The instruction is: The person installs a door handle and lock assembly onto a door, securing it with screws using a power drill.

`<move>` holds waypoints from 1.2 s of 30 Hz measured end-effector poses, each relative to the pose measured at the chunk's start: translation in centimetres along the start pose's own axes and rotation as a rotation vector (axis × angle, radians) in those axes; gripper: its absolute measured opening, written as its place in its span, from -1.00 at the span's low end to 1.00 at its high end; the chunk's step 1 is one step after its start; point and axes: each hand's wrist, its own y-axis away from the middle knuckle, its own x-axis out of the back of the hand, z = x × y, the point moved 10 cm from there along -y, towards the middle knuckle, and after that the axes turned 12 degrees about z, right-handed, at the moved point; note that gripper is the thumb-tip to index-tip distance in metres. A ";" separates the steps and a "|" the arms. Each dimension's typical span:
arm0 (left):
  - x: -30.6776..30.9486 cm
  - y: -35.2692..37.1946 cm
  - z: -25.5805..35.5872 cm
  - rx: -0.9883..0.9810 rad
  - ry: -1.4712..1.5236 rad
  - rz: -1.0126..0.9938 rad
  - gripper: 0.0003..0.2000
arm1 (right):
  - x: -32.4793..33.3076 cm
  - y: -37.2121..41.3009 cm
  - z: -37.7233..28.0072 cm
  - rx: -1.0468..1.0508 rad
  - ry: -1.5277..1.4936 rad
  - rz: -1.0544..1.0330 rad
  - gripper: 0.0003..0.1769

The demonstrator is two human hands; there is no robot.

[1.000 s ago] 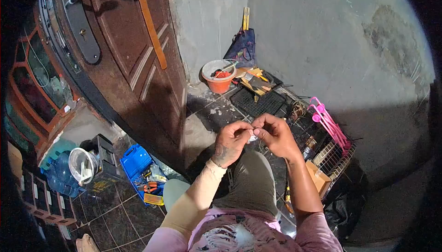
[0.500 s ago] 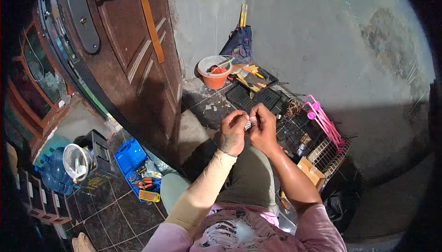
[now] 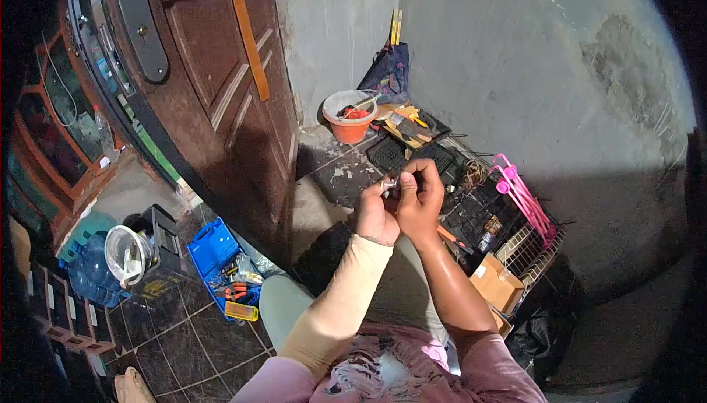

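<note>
Both hands are meeting in front of the person's knees, and the left hand (image 3: 375, 215) and right hand (image 3: 421, 198) are pinching a small silvery piece (image 3: 389, 181) between their fingertips. The left fingers are curling in from one side with the thumb pressing against it. The right thumb and forefinger are closing on its other end, and the remaining right fingers are folding together above. The piece is lying roughly crosswise, its long axis running from one hand's fingertips to the other's. It is too small to tell which end is which.

Beyond the fingertips a black plastic grid (image 3: 387, 154) is lying on the floor, and further out an orange bucket (image 3: 350, 129) with a pale rim is standing just before a dark cloth bag (image 3: 388, 75). To the right of the fingers a wire cage (image 3: 490, 208) is holding clutter, with pink plastic hangers (image 3: 521, 195) resting along its edge and a cardboard box (image 3: 499, 285) nearer the person. An orange-handled tool (image 3: 449, 235) is showing just below the right wrist.

Left of the fingers a brown panelled wooden door (image 3: 213, 86) is leaning through the view. Below it an open blue tool case (image 3: 217, 252) is sitting on dark glossy floor tiles (image 3: 177, 333). The wall (image 3: 515, 57) behind is rough grey plaster, stained in patches.
</note>
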 end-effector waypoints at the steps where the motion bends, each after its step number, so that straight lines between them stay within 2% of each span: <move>1: 1.0 -0.6 -0.4 0.025 0.012 0.011 -0.78 | 0.1 0.3 0.6 -0.023 -0.011 0.015 -0.94; 4: 3.5 -1.3 -1.4 0.069 0.041 0.068 -0.76 | 0.2 1.7 3.6 -0.098 -0.044 0.028 -0.94; 8: 7.9 -3.2 -1.6 0.083 0.070 0.061 -0.76 | -0.3 3.9 7.2 -0.253 -0.140 -0.094 -0.95; 11: 10.1 -3.8 -1.2 0.129 0.057 0.099 -0.81 | -0.6 5.1 9.9 -0.481 -0.160 -0.160 -0.95; 13: 12.1 -4.2 -0.9 0.179 0.043 0.097 -0.86 | 0.0 5.5 14.5 -0.582 -0.102 -0.239 -0.95; 14: 13.9 -4.4 -1.0 0.176 -0.021 0.223 -0.88 | 0.5 5.5 16.1 -0.602 -0.073 -0.296 -0.94; 17: 23.2 -7.9 -1.2 0.263 -0.097 0.228 -0.86 | 4.8 6.4 23.9 -0.636 0.123 -0.430 -0.97; 19: 33.0 -10.0 -1.1 0.220 -0.322 0.407 -0.85 | 9.0 9.0 29.0 -0.694 0.310 -0.526 -0.98; 20: 37.4 -10.5 -0.1 0.108 -0.569 0.519 -0.84 | 11.4 11.2 31.7 -0.795 0.365 -0.529 -0.96; 21: 40.7 -9.5 -0.4 0.199 -0.626 0.794 -0.81 | 14.1 14.3 34.4 -0.900 0.419 -0.533 -0.92; 23: 45.0 -9.0 -0.5 0.180 -0.716 1.006 -0.77 | 19.5 22.2 41.6 -0.944 0.490 -0.595 -0.83; 25: 51.0 -10.0 -2.3 0.232 -0.721 0.808 -0.78 | 24.2 30.0 45.2 -0.981 0.355 -0.441 -0.80; 27: 56.5 -11.2 -3.5 0.288 -0.822 0.754 -0.77 | 25.6 35.7 47.8 -0.969 0.520 -0.446 -0.82; 29: 60.5 -11.5 -3.5 0.350 -1.035 0.845 -0.74 | 25.9 40.0 49.3 -0.990 0.620 -0.453 -0.79; 31: 57.8 -11.1 -3.1 0.380 -1.253 0.758 -0.72 | 25.9 42.2 50.5 -1.030 0.659 -0.465 -0.73; 34: 56.6 -9.8 -2.3 0.410 -1.460 0.704 -0.70 | 20.5 36.2 45.8 -0.424 0.842 -0.675 -0.64; 36: 56.6 -9.2 -1.6 0.404 -1.527 0.735 -0.71 | 19.8 33.4 45.6 -0.443 0.965 -0.607 -0.59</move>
